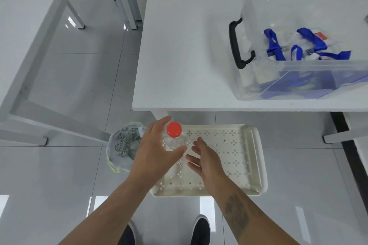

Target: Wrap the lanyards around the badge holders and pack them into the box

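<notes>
Clear plastic forms the box (298, 77), which stands on the white desk (189, 45) at about two o'clock in the view, with a black handle (236, 45) on its left end. Blue lanyards (306, 45) lie inside it, mixed with badge holders (318, 36) that are hard to tell apart. Below the desk edge, near six o'clock, a cream perforated tray (239, 157) sits low above the floor. On its eleven o'clock corner stands a clear bottle (173, 141) with a red cap (174, 129). The left hand (155, 155) is grasping this bottle, fingers and thumb curled around its body. The right hand (205, 161) hovers just beside it over the tray, released, fingers loose and holding nothing. At nine o'clock of the tray stands a small lined bin (123, 145) on the grey tiled floor (59, 175).
</notes>
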Demonstrator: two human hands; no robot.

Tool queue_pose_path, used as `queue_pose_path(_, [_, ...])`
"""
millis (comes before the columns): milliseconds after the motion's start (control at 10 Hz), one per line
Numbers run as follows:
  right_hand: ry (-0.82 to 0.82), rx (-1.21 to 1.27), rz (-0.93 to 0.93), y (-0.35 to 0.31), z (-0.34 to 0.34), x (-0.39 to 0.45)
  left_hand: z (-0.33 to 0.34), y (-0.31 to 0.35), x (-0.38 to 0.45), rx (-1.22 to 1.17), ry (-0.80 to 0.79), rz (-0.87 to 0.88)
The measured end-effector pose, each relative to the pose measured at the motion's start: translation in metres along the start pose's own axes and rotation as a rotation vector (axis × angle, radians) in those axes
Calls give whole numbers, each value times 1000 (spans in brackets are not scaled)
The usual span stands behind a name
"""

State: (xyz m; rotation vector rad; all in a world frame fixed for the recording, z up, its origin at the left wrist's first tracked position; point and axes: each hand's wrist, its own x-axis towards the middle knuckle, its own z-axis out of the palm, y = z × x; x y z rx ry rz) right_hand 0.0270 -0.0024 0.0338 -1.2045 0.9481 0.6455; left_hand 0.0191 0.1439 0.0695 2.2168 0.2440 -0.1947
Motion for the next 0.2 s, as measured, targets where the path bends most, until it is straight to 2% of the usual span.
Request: queue_pose_path(200, [-17, 26, -95, -9, -42, -41, -6, 19, -21, 40, 80, -57])
